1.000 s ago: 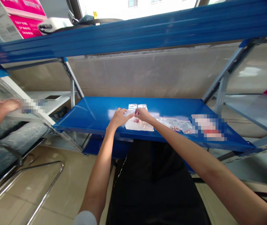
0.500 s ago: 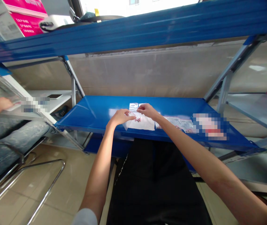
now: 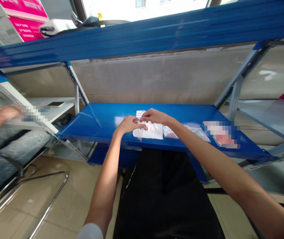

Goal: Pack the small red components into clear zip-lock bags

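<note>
My left hand (image 3: 129, 124) and my right hand (image 3: 154, 116) meet over the middle of a blue metal shelf (image 3: 102, 119). Both pinch a small clear plastic bag (image 3: 142, 114) at its upper edge, fingertips close together. Tiny red pieces show inside it by my fingers. Under the bag lies a white sheet or pouch (image 3: 150, 131). To the right, beside my right forearm, lies another clear bag with red bits (image 3: 171, 132).
A blurred packet (image 3: 220, 132) sits at the shelf's right end. A blue upper shelf (image 3: 156, 31) spans above. At left another person's hand (image 3: 6, 112) rests on a white shelf near a phone (image 3: 55, 104). A metal chair frame (image 3: 32, 179) stands on the tiled floor.
My hands have lifted slightly and drawn closer, the right one moving left over the bag. The other person's hand at left has shifted a little.
</note>
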`<state>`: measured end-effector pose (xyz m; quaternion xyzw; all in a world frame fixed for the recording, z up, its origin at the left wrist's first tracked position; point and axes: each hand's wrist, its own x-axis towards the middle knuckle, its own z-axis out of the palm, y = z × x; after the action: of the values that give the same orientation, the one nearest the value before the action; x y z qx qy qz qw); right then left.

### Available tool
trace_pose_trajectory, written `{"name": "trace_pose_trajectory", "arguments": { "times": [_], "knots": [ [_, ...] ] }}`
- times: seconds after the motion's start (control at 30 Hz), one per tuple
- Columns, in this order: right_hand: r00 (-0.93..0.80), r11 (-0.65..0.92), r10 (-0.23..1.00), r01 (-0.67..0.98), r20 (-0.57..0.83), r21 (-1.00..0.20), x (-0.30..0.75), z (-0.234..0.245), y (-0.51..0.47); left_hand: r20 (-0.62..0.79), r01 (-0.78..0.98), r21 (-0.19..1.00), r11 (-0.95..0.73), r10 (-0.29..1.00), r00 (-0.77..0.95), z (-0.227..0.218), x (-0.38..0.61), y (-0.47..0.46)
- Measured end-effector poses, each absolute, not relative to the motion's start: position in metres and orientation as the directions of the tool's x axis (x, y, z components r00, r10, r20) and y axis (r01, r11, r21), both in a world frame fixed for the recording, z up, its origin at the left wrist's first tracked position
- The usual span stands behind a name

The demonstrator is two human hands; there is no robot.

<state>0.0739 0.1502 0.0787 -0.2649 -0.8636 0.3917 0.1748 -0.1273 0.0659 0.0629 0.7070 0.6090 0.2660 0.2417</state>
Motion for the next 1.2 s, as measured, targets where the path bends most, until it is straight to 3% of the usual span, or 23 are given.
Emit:
{"name": "trace_pose_trajectory", "arguments": {
  "times": [0.13, 0.23, 0.3, 0.37, 0.67, 0.9, 1.07, 1.2],
  "knots": [
    [-0.66, 0.434, 0.742, 0.334, 0.122, -0.837, 0.069, 0.065, 0.164, 0.11, 0.758, 0.636, -0.144, 0.989, 0.096, 0.059, -0.134, 0.066],
    [-0.548, 0.45, 0.83, 0.544, 0.106, -0.709, 0.057, 0.044, 0.175, 0.122, 0.777, 0.619, -0.113, 0.991, 0.048, 0.056, -0.137, 0.067],
    [-0.504, 0.468, 0.857, 0.666, 0.112, -0.581, 0.046, 0.03, 0.178, 0.124, 0.78, 0.621, -0.077, 0.992, -0.002, 0.054, -0.138, 0.067],
    [-0.481, 0.464, 0.869, 0.71, 0.116, -0.53, 0.036, 0.017, 0.179, 0.132, 0.783, 0.62, -0.05, 0.99, -0.041, 0.053, -0.139, 0.067],
    [-0.431, 0.387, 0.901, 0.749, 0.049, -0.537, 0.024, -0.004, 0.173, 0.148, 0.763, 0.644, -0.051, 0.987, -0.059, 0.049, -0.143, 0.064],
    [-0.419, 0.406, 0.899, 0.694, 0.125, -0.595, 0.031, 0.015, 0.169, 0.133, 0.771, 0.635, -0.051, 0.99, -0.044, 0.046, -0.143, 0.063],
    [-0.529, 0.435, 0.826, 0.377, 0.195, -0.818, 0.054, 0.042, 0.153, 0.104, 0.754, 0.655, -0.058, 0.995, -0.013, 0.048, -0.138, 0.059],
    [-0.68, 0.446, 0.72, 0.298, 0.14, -0.844, 0.065, 0.062, 0.137, 0.119, 0.705, 0.703, -0.098, 0.993, 0.02, 0.051, -0.131, 0.057]
  ]
}}
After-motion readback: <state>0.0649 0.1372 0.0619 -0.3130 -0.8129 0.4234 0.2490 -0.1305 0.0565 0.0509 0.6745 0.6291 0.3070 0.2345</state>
